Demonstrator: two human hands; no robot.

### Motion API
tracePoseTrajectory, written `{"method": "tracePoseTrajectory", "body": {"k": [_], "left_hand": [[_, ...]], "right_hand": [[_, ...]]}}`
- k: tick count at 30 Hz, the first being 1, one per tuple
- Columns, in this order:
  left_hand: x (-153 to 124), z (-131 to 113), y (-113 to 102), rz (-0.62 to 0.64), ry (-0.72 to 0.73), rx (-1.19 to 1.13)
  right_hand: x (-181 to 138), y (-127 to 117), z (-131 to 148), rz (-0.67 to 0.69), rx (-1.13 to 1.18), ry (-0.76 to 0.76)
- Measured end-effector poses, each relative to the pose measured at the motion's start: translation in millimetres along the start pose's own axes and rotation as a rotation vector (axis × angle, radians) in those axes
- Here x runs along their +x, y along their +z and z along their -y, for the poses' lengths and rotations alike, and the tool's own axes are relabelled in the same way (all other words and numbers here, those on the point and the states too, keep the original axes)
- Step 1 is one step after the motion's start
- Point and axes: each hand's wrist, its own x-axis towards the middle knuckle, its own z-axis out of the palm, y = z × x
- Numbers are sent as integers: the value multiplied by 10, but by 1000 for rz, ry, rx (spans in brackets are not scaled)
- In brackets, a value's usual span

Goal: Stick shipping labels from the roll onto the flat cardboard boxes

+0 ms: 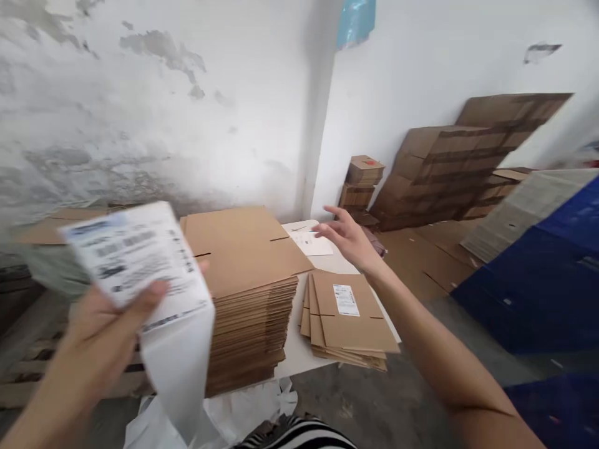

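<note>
My left hand (116,318) grips a strip of printed shipping labels (145,262), thumb on its face, with the strip's white tail (180,368) hanging down. Behind it stands a tall stack of flattened cardboard boxes (248,249). My right hand (349,237) is raised over the table, fingers apart, holding nothing. Below it lies a smaller pile of flat cardboard boxes (369,330), the top one bearing a white label (345,300). A printed paper sheet (318,245) rests on the white table (292,349) near my right fingertips.
Stacked brown cartons (440,156) stand against the wall on the right, with a smaller carton stack (365,171) beside them. Blue containers (528,287) occupy the right side. White backing paper (253,402) trails below the table. A wooden pallet (28,374) is at lower left.
</note>
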Motion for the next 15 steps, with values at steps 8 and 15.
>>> {"method": "tracePoseTrajectory", "body": {"k": [8,15], "left_hand": [[-78,-133,-54,166,82,-43],[126,-203,-232,-71,-81,-557]], "right_hand": [[-149,1274,1349,351,253,-624],[-177,1369,1381,421,58,-941]]}}
